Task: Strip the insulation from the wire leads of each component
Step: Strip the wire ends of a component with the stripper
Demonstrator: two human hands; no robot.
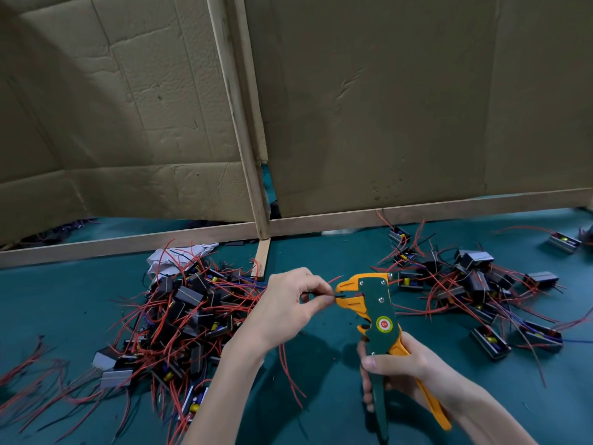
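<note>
— Lead point(337, 296): where does it lie?
— Thin, black and level, just left of the stripper point(378, 311). Its tip is between the orange jaws, which stand apart. The left hand point(288, 303) pinches it between thumb and fingertips, right beside the jaws. That hand hides the component the lead belongs to.
— And the stripper?
— Upright above the surface point(327, 412), with the right hand point(404, 364) wrapped round both handles, below the jaws.
— What may fail on the squeeze?
— Probably three things. How deep the tip sits cannot be told; if shallow, the jaws may slip off or bare too little. If the lead enters askew, the blade may nick the strands, not the insulation alone. A red wire point(333, 279) rises just left of the upper jaw, and if it drifts in it would be cut along with the lead.
— The fingers?
— Very near the jaws, so they could be pinched if they creep toward the stripper.
— Other hazards?
— Red wires from the pile point(186, 316), left of the stripper, run under the left wrist. They could snag and tug the lead out.
</note>
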